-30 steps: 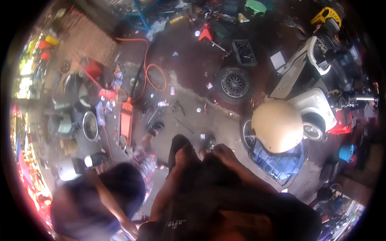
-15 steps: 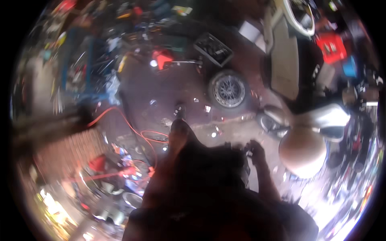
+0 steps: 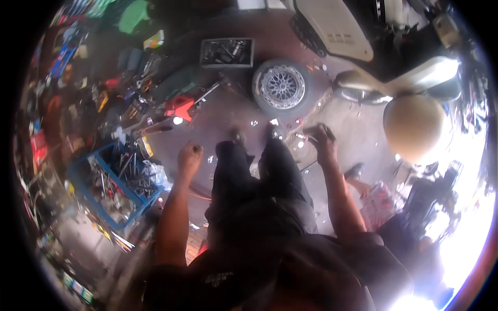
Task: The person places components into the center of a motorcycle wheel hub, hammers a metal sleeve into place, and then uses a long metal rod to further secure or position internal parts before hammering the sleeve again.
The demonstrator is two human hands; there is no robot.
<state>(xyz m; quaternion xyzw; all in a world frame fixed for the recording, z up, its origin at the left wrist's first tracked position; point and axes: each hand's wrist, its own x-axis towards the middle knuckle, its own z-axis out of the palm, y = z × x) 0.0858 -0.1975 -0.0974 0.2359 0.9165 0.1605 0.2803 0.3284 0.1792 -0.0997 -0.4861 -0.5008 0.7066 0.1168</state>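
My left hand point(image 3: 191, 155) hangs out beside my left thigh, its fingers curled closed; whatever they may hold is too small to make out. My right hand point(image 3: 323, 140) is raised beside my right leg, closed on a small metal object point(image 3: 312, 138) that I cannot identify clearly. My dark trousered legs point(image 3: 233, 166) stand between the hands. Beyond my feet lie a wheel with a lattice rim point(image 3: 281, 87) and a red jack stand point(image 3: 179, 107).
A blue metal frame full of tools point(image 3: 91, 188) is at the left. Beyond lie a grey parts crate point(image 3: 227, 66) and a green basin point(image 3: 134, 15). A scooter point(image 3: 332, 26) and round tan helmet point(image 3: 414, 128) are at the right. Another person's leg point(image 3: 358, 184) shows behind my right hand.
My view has swung left: the blue frame is now beside my left hand. My hands have moved apart to either side of my legs, and the person formerly at left now appears at right.
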